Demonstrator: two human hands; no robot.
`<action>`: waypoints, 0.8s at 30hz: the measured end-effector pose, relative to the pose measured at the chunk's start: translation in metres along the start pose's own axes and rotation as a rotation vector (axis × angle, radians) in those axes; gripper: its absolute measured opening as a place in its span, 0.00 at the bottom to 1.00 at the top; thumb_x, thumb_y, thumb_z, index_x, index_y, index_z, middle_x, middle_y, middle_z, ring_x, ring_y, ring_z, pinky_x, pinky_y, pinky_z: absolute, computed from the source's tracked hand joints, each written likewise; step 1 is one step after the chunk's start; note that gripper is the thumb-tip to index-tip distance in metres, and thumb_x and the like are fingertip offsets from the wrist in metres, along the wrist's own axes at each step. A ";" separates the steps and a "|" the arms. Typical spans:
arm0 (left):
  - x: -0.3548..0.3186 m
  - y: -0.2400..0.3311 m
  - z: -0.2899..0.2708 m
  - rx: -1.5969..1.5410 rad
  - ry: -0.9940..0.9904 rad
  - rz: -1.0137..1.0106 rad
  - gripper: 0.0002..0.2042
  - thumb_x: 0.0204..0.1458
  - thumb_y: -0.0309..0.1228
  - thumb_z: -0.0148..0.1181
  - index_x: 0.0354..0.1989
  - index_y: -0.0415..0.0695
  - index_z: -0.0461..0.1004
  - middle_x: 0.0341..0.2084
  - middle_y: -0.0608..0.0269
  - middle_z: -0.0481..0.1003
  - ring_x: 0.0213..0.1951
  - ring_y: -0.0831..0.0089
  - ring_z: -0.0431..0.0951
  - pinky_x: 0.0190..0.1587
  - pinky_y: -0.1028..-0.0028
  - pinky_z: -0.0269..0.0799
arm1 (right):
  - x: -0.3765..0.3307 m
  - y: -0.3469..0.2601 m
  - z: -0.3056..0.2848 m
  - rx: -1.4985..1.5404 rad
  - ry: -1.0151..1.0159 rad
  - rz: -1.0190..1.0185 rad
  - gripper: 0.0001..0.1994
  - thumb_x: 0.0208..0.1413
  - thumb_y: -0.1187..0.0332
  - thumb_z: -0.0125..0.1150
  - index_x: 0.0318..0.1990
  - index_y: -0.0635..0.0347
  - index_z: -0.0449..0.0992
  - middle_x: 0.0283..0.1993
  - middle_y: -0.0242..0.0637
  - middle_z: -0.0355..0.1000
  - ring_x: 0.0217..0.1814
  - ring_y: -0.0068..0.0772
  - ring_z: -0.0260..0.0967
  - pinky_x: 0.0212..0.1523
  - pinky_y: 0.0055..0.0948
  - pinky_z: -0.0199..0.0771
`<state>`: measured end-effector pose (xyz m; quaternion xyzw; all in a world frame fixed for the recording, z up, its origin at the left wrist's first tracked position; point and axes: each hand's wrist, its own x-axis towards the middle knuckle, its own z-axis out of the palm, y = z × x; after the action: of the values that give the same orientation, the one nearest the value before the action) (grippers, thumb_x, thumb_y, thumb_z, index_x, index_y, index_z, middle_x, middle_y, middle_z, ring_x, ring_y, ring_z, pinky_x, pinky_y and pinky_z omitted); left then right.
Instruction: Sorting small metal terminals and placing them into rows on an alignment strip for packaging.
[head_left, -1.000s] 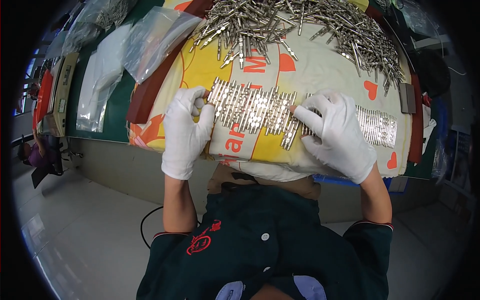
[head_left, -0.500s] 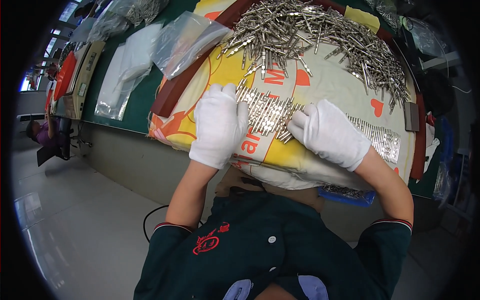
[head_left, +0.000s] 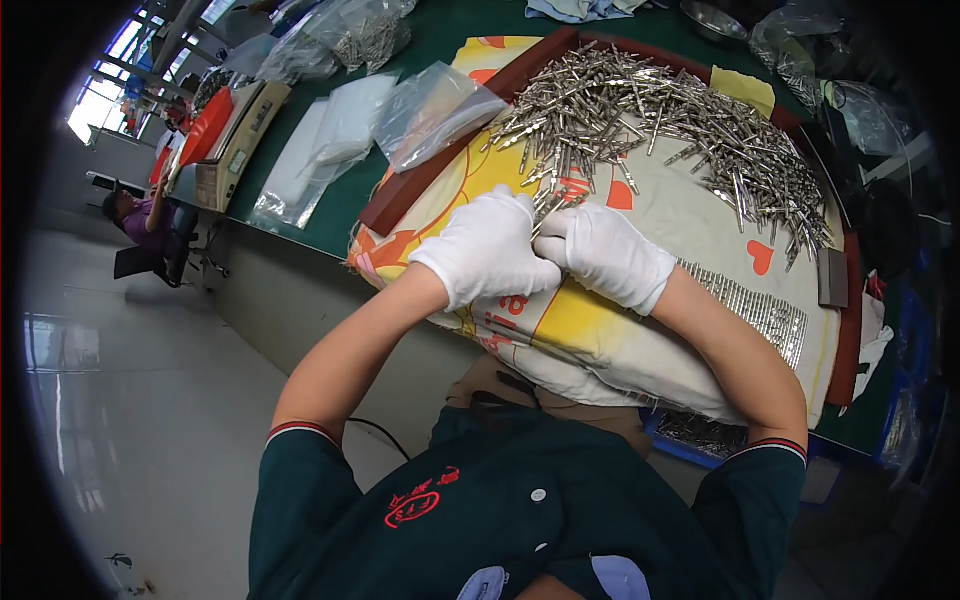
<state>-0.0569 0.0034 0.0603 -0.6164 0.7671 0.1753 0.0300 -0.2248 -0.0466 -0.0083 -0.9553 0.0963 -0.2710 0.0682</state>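
My left hand (head_left: 492, 246) and my right hand (head_left: 606, 258), both in white gloves, are close together over the patterned cloth (head_left: 690, 225). Their fingers close from both sides round a small bunch of silvery metal screwdriver bits (head_left: 550, 206). Only the bits' upper ends show; the gloves hide the rest. Beyond my hands a large loose pile of the same bits (head_left: 740, 150) curves along the far side of the cloth. To the right of my right hand lies a neat row of bits (head_left: 755, 312), side by side, partly behind my forearm.
A dark red wooden frame (head_left: 425, 180) borders the cloth, with a grey block (head_left: 832, 277) at its right side. Clear plastic bags (head_left: 425, 115) lie on the green table at left, near a scale (head_left: 240, 145). A blue tray (head_left: 690, 440) sits below the table edge. Another person (head_left: 150, 220) sits far left.
The bits spread flat between my hands are now bunched together, mostly hidden by the gloves. My hands have come closer together. The whole view has shifted, with the table further right.
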 end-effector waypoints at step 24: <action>0.015 0.015 0.016 0.139 0.041 -0.116 0.26 0.42 0.39 0.61 0.46 0.31 0.71 0.41 0.35 0.73 0.44 0.45 0.77 0.49 0.58 0.74 | 0.015 0.041 -0.007 -0.306 -0.114 -0.010 0.03 0.43 0.68 0.62 0.23 0.53 0.74 0.30 0.35 0.70 0.39 0.39 0.71 0.35 0.38 0.72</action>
<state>-0.0777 -0.0034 0.0450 -0.6596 0.7409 0.1069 0.0672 -0.2223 -0.0899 -0.0021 -0.9688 0.1275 -0.1991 -0.0740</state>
